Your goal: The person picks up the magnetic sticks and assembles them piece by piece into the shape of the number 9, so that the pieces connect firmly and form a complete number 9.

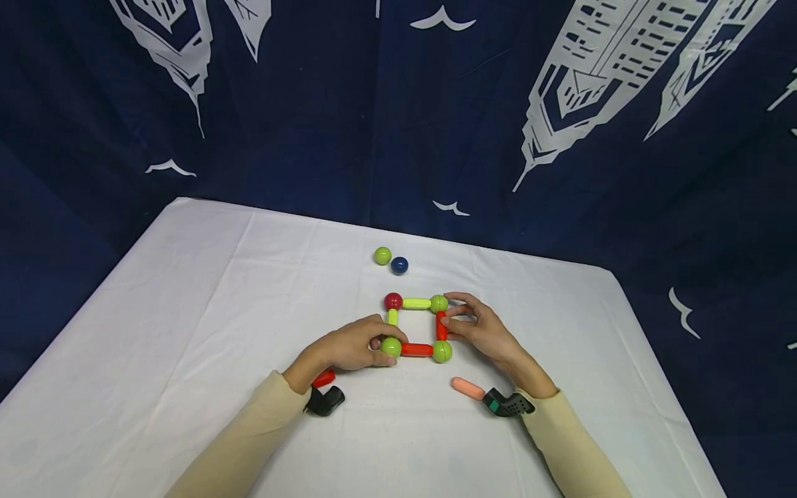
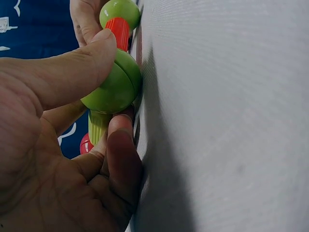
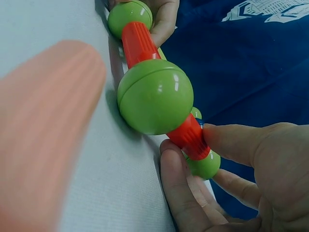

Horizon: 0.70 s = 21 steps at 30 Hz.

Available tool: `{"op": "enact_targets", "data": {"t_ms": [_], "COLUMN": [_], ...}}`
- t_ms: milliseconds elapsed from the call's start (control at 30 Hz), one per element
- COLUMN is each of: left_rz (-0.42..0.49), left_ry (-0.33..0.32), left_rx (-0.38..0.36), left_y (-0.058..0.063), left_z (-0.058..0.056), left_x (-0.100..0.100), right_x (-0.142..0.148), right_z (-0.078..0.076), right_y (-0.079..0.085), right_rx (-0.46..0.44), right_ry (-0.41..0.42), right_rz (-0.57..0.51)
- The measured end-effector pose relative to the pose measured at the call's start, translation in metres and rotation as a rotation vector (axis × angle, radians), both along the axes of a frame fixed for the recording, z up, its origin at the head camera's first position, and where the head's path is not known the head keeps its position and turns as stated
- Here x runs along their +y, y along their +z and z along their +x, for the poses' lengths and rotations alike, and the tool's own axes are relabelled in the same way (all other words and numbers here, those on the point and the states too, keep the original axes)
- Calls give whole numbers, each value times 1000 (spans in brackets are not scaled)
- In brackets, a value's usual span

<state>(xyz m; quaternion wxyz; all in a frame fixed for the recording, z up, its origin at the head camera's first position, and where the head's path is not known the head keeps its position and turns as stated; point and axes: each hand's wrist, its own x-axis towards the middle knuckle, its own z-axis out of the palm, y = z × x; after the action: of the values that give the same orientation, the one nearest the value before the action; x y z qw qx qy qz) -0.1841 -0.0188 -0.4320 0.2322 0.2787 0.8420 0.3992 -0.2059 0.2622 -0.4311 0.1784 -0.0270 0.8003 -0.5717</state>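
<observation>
A four-sided shape of rods joined by balls lies on the white cloth. My left hand [image 1: 355, 344] grips its near-left green ball [image 1: 391, 347], thumb on one side and fingers curled behind, as the left wrist view shows. My right hand [image 1: 482, 332] pinches the red rod [image 1: 441, 325] on the right side. Another red rod [image 1: 416, 350] runs along the near side to a green ball [image 3: 155, 96]. A red ball [image 1: 394, 301] forms the far-left corner and a green ball [image 1: 438, 303] the far-right. Yellow-green rods [image 1: 416, 303] make the far and left sides; left fingers partly cover the latter.
Beyond the shape, a loose green ball [image 1: 382, 256] and a dark blue ball [image 1: 399, 265] sit close together. A salmon rod [image 1: 468, 388] lies near the right wrist's black camera [image 1: 507, 403]. Partly hidden under the left wrist is a red rod [image 1: 324, 378].
</observation>
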Motion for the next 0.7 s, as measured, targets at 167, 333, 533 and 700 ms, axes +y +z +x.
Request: {"op": "enact_targets", "data": {"t_ms": [167, 333, 533, 700], "left_rz": [2, 7, 8, 7], "left_ry": [0, -2, -3, 0], "left_rx": [0, -4, 2, 5], "left_y": [1, 1, 1, 2], "left_z": [0, 0, 0, 1], "left_x": [0, 0, -1, 0], "right_x": [-1, 0, -2, 2], "right_z": [0, -1, -2, 1], "right_y": [-1, -3, -3, 1], "right_rx": [14, 32, 34, 82], "right_ry": [4, 32, 40, 69], "right_rz": [21, 10, 32, 129]}}
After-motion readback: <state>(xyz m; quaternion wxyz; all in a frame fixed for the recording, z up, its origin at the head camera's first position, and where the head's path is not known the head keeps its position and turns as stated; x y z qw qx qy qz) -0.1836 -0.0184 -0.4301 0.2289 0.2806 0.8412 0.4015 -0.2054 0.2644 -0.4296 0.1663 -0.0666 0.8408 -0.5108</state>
